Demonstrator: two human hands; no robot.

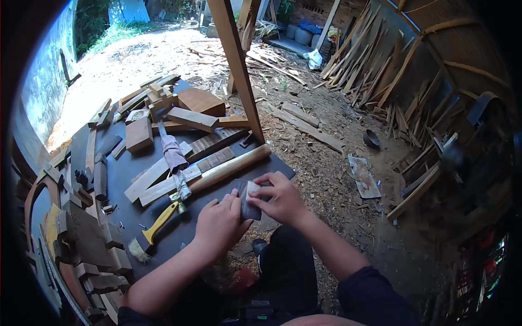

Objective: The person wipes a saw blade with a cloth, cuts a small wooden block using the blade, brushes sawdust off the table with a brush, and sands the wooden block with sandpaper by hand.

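Note:
Near the table's front edge I have a dark grey, flat rectangular piece (pixel 250 211) in front of me. My left hand (pixel 220 220) is closed on its left side, with the fingers along its edge. My right hand (pixel 278 198) pinches a small pale piece (pixel 252 189) against the upper part of the dark one. What the pale piece is, I cannot make out. Just beyond the hands lies a long rounded wooden bar (pixel 234 167). A brush with a yellow handle (pixel 162 221) rests on the table to the left of my left hand.
The dark table (pixel 117 187) carries wooden blocks (pixel 201 102), a cloth-wrapped tool (pixel 173 153) and a hammer (pixel 100 176). Curved wooden parts (pixel 35 201) crowd the left side. A wooden post (pixel 237 70) rises at the far corner. Planks (pixel 370 65) lean at the right.

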